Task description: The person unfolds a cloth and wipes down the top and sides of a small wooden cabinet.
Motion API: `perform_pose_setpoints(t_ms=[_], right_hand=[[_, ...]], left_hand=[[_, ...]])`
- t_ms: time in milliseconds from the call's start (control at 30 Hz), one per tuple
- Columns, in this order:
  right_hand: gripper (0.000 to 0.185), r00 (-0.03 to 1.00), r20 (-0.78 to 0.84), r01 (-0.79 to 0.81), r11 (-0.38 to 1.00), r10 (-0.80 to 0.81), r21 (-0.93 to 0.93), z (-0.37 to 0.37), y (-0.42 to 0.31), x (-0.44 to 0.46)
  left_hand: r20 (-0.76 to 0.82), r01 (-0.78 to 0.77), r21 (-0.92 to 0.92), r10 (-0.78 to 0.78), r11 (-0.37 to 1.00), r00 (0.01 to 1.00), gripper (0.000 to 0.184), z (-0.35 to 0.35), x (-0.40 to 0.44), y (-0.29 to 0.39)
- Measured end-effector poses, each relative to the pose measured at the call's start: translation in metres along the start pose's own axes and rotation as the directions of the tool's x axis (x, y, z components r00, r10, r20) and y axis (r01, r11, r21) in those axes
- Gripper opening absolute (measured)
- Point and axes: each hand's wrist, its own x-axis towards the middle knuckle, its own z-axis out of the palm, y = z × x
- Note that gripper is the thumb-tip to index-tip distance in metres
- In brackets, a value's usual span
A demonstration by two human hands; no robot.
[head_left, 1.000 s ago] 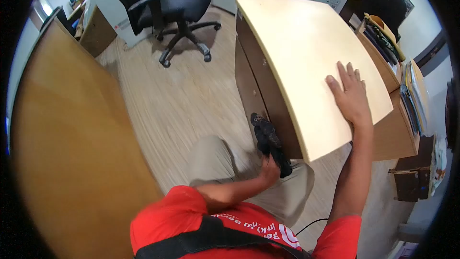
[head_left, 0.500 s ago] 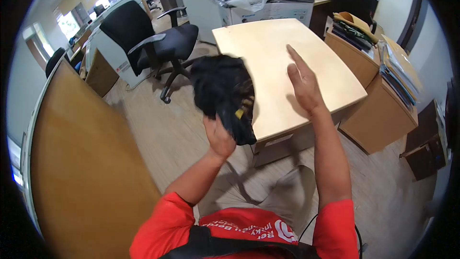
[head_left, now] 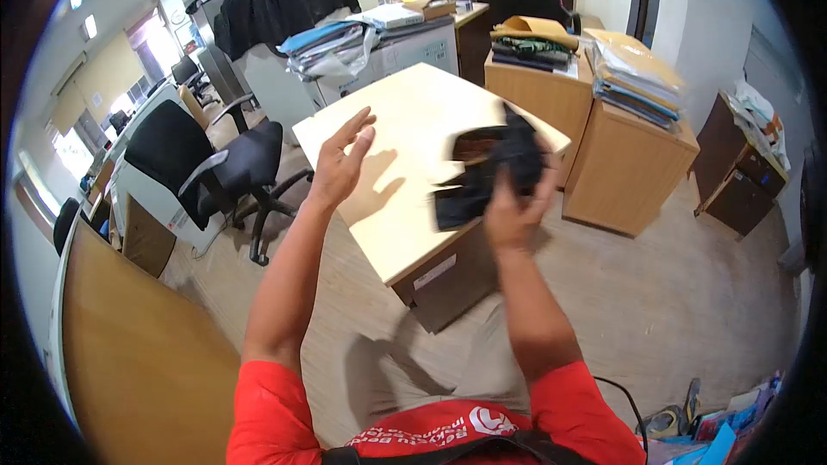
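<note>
A limp black cloth item (head_left: 521, 155) with a brown patch hangs over the right side of the pale wooden table (head_left: 392, 237), blurred by motion. My right hand (head_left: 519, 211) is closed on its lower right part. The cloth's exact kind cannot be made out. My left hand (head_left: 340, 164) holds nothing; its fingers are stretched out above the table's left part, apart from the cloth, and its shadow falls on the tabletop.
Left of the table stands a black office chair (head_left: 245, 151). Behind it, papers and folders (head_left: 332, 47) are piled on a white box. Wooden cabinets (head_left: 624, 164) with stacked envelopes stand at the right. A wooden panel (head_left: 129, 353) rises at lower left, and assorted items lie at lower right.
The black cloth has passed from my left hand to my right and moved rightward. My left hand has opened. The view has turned right.
</note>
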Motion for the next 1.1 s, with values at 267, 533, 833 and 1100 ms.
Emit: perform_pose_setpoints(t_ms=[267, 533, 833, 1100], right_hand=[[0.042, 0.941, -0.151, -0.318, 0.944, 0.302, -0.091, -0.124, 0.126, 0.113], [0.041, 0.938, -0.095, -0.34, 0.939, 0.334, -0.057, -0.11, 0.122, 0.109], [0.062, 0.988, -0.151, -0.11, 0.876, 0.044, -0.469, -0.078, 0.122, 0.074], [0.051, 0.986, -0.079, -0.152, 0.985, 0.146, -0.078, -0.03, 0.148, 0.056]], left_hand=[[0.367, -0.088, 0.709, -0.26, 0.7, 0.893, 0.084, 0.005, -0.012, -0.015], [0.348, -0.092, 0.716, -0.239, 0.692, 0.907, 0.08, 0.003, -0.017, -0.01], [0.289, 0.001, 0.787, -0.369, 0.617, 0.883, 0.087, 0.0, -0.041, 0.008], [0.189, 0.115, 0.802, -0.432, 0.586, 0.882, 0.088, -0.024, -0.072, 0.03]])
